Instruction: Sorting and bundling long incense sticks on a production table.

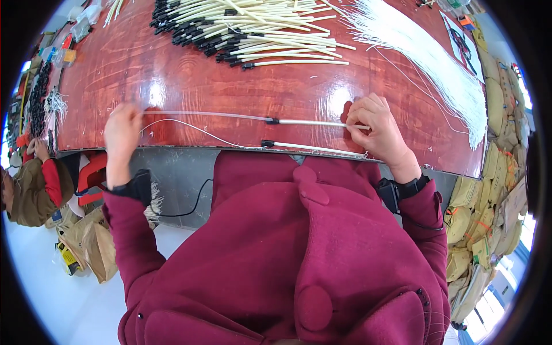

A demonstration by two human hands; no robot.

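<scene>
Between the hands I see, over my link, a slim, black-ended cream rod [310,122], pinched by the nearly closed right hand [375,123], its thin white cord [201,114] gripped in the blurred, curled left hand [122,131].

You've got no legible txt, nos. or signs in view. Closest to a label on your L: a yellow/black patch [69,260] by the brown paper bag [99,247], but any print's too small to read. Far R, a sack w/ green marks [482,253] in the stack, also illegible. White sheet [476,69] at your table's upper R: can't tell if there's txt.
</scene>
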